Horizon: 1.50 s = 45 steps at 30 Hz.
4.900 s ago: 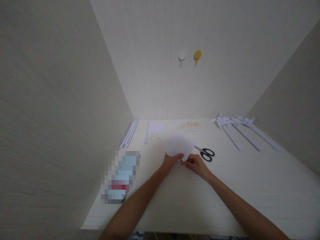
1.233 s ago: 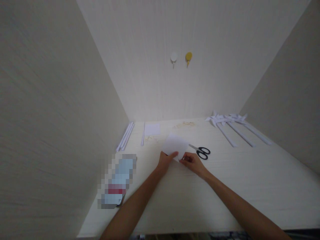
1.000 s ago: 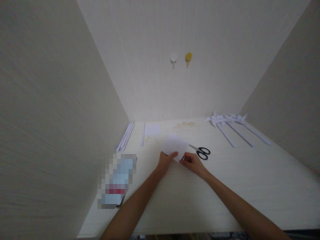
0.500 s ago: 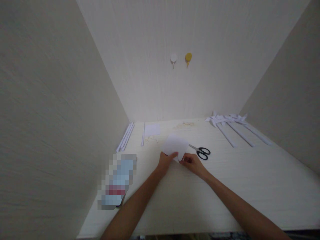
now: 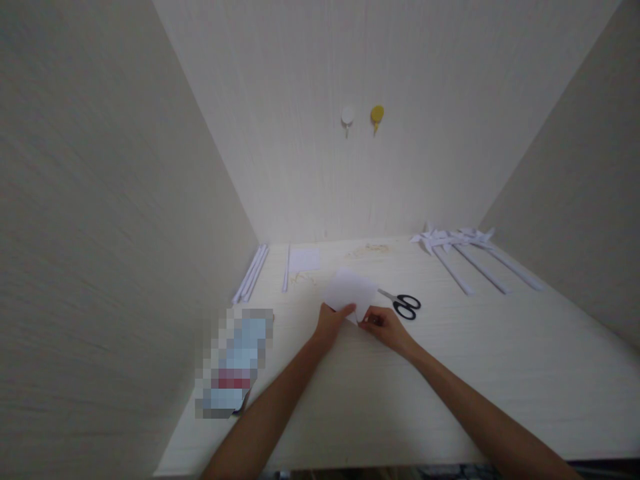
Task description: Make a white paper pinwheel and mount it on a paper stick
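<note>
Near edge: both forearms come in from below over the table (image 5: pixel 450 373), converging toward centre.
Blurred item: pixelated object (image 5: pixel 234 363) at near left of table, beside L wall; contents can't be read.
L hand (image 5: pixel 332 323): closed in a pinch on the near-left corner of the paper (image 5: pixel 350 290), thumb on top; looks to be steadying the sheet.
R hand (image 5: pixel 384 327): fingers curled, tips pinching the paper's near edge just right of L hand; likely pressing or working a corner, detail too small to confirm.
Paper: white sheet, mid-table, near edge held by both hands, far part lifted a little off the top; touches both hands, just left of the scissors.
Scissors (image 5: pixel 403 303): black handles, lying flat, blades pointing toward the paper; within easy reach of R hand, not touched.
Far L: white strips (image 5: pixel 250 272) laid parallel along L wall, one more strip (image 5: pixel 286 267) beside a small sheet (image 5: pixel 305 259); stock kept apart from work area.
Far centre: pale scraps (image 5: pixel 369 249) near back wall.
Far R: pinwheels (image 5: pixel 465 250) on long sticks, laid side by side, heads to the back wall; appear finished, set well apart.
Back wall: white hook (image 5: pixel 347 117) and yellow hook (image 5: pixel 377 115), nothing hung.
</note>
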{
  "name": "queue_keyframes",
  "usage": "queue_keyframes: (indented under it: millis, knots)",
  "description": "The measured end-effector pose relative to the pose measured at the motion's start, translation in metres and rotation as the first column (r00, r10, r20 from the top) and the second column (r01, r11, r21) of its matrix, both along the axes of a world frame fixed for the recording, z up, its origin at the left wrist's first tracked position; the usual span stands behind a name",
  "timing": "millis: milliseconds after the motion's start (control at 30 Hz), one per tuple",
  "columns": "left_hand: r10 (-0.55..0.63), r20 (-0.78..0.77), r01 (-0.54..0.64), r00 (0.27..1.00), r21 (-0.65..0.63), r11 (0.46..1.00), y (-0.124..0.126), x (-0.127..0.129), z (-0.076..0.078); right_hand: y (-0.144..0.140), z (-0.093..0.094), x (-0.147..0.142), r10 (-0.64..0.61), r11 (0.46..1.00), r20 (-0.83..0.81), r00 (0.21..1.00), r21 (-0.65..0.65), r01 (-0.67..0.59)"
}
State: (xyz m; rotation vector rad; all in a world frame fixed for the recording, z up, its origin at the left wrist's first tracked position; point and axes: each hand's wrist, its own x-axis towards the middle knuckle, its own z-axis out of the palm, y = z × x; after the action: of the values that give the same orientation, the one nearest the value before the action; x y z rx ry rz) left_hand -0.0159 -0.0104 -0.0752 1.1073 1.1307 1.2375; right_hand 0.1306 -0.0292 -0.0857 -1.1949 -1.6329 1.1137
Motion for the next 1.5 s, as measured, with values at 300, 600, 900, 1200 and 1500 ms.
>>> queue_keyframes:
  millis: [300,600,900,1200,1500]
  knots:
    - [-0.013,0.003,0.013,1.0,0.033,0.999,0.001,-0.0012,-0.0019,-0.0024,0.0017,-0.0005,0.014,0.999,-0.004,1.0,-0.046,-0.014]
    - [0.007,-0.03,-0.007,1.0,0.016,1.0,-0.0017,0.0016,0.005,0.0,-0.0013,-0.0031,-0.025,1.0,0.072,0.997,0.019,0.023]
    - [-0.043,-0.044,0.045,0.998,0.049,0.998,-0.0026,-0.0004,0.0031,-0.0012,0.0006,-0.0017,-0.047,0.999,0.093,0.995,0.021,0.045]
    - [-0.086,-0.023,0.087,0.996,0.035,0.996,-0.0023,0.0009,0.0019,-0.0014,-0.0047,-0.0038,-0.018,1.0,0.137,0.99,0.005,0.017]
    - [0.073,0.123,-0.063,0.99,-0.085,0.994,0.0002,-0.0003,0.0078,-0.0009,-0.0033,-0.003,0.008,1.0,0.077,0.997,-0.011,-0.007]
